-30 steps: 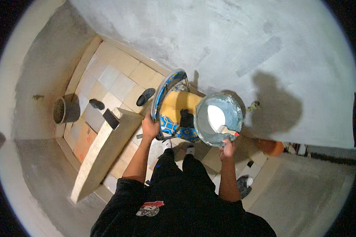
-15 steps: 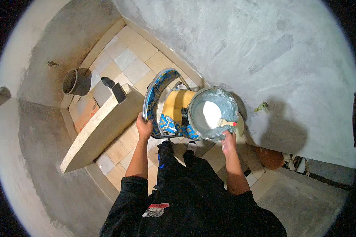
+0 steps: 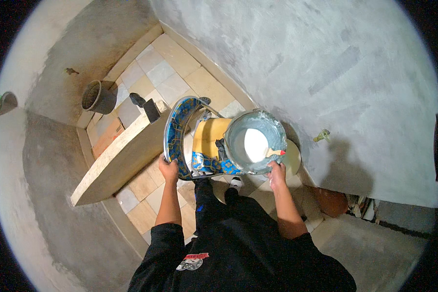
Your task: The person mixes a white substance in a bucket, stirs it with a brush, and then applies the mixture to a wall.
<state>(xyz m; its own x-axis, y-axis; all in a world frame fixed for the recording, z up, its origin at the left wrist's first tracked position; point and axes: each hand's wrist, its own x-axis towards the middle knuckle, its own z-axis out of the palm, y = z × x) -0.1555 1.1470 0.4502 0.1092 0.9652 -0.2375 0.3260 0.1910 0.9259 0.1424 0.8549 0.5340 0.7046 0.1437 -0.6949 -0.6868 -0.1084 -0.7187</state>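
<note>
A metal-framed chair [image 3: 176,127] with a blue patterned backrest stands tilted before me, yellow foam [image 3: 210,137] showing on its torn seat. My left hand [image 3: 169,169] is closed round the lower end of the backrest. Beside the foam, over the chair's right side, is a grey bucket [image 3: 236,151] with white paint [image 3: 255,145] inside. My right hand [image 3: 277,175] grips the bucket's near right edge; part of its fingers is hidden. A paintbrush [image 3: 276,153] with a red-tipped handle lies at the bucket's inner right rim. Whether the bucket rests on the seat I cannot tell.
A low partition wall [image 3: 117,158] stands to the left, with a dark block-like object [image 3: 152,111] on its end. Beyond it is a dark bucket [image 3: 99,97]. A tap [image 3: 321,135] juts from the right wall. A pale round lid-like thing [image 3: 292,159] lies behind the bucket.
The chair and the bucket have shifted a little to the left, both hands moving along with them. The chair's backrest sits slightly lower in view. Both holds are kept.
</note>
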